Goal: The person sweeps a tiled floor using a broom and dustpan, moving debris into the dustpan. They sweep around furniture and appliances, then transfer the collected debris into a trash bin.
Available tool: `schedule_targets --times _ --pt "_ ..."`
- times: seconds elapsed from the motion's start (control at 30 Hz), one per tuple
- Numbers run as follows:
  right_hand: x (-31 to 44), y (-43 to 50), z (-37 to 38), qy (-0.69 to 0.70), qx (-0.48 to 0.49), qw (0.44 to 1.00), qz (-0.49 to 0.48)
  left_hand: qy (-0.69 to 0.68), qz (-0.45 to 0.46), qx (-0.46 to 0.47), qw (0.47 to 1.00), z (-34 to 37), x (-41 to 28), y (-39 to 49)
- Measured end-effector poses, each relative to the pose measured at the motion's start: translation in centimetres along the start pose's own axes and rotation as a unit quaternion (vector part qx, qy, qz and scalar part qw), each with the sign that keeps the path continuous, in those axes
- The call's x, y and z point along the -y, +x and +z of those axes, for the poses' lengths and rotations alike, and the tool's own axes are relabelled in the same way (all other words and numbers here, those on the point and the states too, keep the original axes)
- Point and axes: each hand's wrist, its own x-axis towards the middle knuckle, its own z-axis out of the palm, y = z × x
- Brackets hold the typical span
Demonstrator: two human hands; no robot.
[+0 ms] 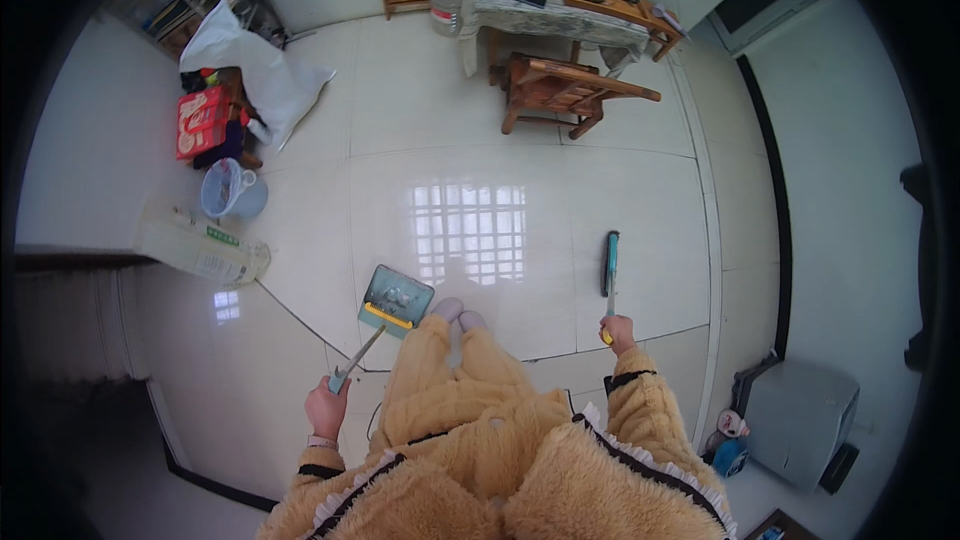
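My left hand (pixel 327 406) is closed around the long handle of a teal dustpan (pixel 405 286), which rests on the floor tiles just ahead and left of my feet. The pan has a yellow comb strip across it, and some greyish debris lies inside. On the right, my right hand (pixel 618 333) grips the handle of a broom (pixel 613 255) with a teal head and dark bristles. The broom head is on or close to the floor, well apart from the dustpan.
A wooden chair (pixel 555 94) stands by a cloth-covered table (pixel 555 19). Along the left are a blue bucket (pixel 255 199), a large plastic container (pixel 202 244), a red box (pixel 201 122) and a white sack (pixel 247 52). A grey cabinet (pixel 799 412) stands at the lower right, with bottles beside it.
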Motion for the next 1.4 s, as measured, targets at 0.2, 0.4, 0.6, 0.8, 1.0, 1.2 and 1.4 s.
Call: schedule_targets --times 0.2,0.4,0.6,0.8,1.0,1.2,1.4 --pt "1.5 -0.5 6.0 -0.044 0.113 0.992 -0.041 -0.028 -0.059 -0.012 0.998 0.6 -0.8 -3.2" --pt "-0.4 -6.5 13.2 -0.203 0.289 0.928 -0.118 -0.047 -0.094 -0.034 0.994 3.0 -0.7 -5.5" --pt "-2.8 -10.6 16.7 -0.466 0.42 0.737 -0.254 -0.081 -0.144 -0.034 0.986 4.5 0.3 -7.9" --pt "-3.0 -15.2 19.6 -0.555 0.5 0.626 -0.225 -0.117 -0.184 -0.039 0.975 7.9 1.7 -12.1" --pt "2.4 -19.5 19.8 -0.537 0.502 0.668 -0.116 -0.156 -0.25 -0.083 0.952 11.3 4.8 -18.8" --pt "-0.9 -23.7 22.7 -0.569 0.508 0.621 -0.182 -0.213 -0.322 -0.136 0.912 13.3 9.9 -29.2" --pt "-9.3 -24.0 33.2 -0.561 0.476 0.609 -0.295 -0.236 -0.404 -0.151 0.871 14.8 14.7 -36.7"
